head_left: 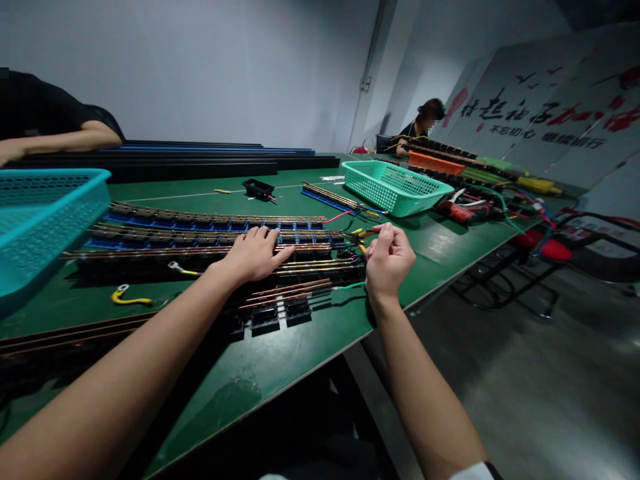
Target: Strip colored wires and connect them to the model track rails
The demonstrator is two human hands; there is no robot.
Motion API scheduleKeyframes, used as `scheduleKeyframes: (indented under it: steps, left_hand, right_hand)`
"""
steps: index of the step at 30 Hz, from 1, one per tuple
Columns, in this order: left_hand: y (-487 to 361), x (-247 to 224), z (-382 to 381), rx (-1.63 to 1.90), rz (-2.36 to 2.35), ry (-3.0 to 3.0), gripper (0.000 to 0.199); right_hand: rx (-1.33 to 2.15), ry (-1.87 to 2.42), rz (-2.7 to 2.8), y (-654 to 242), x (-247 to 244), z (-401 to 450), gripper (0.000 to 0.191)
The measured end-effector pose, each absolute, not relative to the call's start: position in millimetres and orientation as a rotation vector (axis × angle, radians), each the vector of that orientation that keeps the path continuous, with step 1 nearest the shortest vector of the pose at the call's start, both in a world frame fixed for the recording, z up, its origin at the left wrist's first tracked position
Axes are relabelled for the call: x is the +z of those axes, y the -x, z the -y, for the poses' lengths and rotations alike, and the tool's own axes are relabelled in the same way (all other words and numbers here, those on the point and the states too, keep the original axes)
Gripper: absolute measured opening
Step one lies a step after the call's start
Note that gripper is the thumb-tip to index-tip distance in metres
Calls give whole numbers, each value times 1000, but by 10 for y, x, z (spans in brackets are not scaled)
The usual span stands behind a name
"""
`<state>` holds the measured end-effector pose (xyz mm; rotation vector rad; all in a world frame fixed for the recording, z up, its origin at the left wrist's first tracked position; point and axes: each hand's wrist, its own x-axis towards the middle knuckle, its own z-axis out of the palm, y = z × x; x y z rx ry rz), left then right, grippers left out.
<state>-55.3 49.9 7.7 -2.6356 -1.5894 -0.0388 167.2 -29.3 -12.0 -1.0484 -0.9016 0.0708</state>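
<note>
My left hand lies flat with its fingers spread over long track-like strips that carry copper-coloured bars. Beneath and beyond its fingertips runs a blue-based strip. My right hand is closed around pliers with yellow and black handles, whose jaws point left at the strip ends. Exactly what the jaws touch is too small to tell. Below the right hand, a green wire comes off the end of a nearer strip with reddish copper bars on black blocks.
A blue basket stands at left, and a green basket beyond my right hand. Loose yellow cable pieces and a small black tray lie on the green table. Two people sit across and farther right.
</note>
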Motion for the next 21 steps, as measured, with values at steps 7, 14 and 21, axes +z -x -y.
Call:
scheduleKeyframes:
  steps: [7, 14, 21]
  left_hand:
    - [552, 72, -500, -44, 1580, 2643, 79]
    - [543, 97, -463, -40, 1586, 2648, 78]
    - [546, 81, -471, -60, 1596, 2653, 80]
  right_hand:
    - [202, 850, 820, -1658, -69, 307, 36]
    - [69, 849, 998, -1505, -93, 579, 27]
    - [91, 824, 962, -1376, -43, 786, 26]
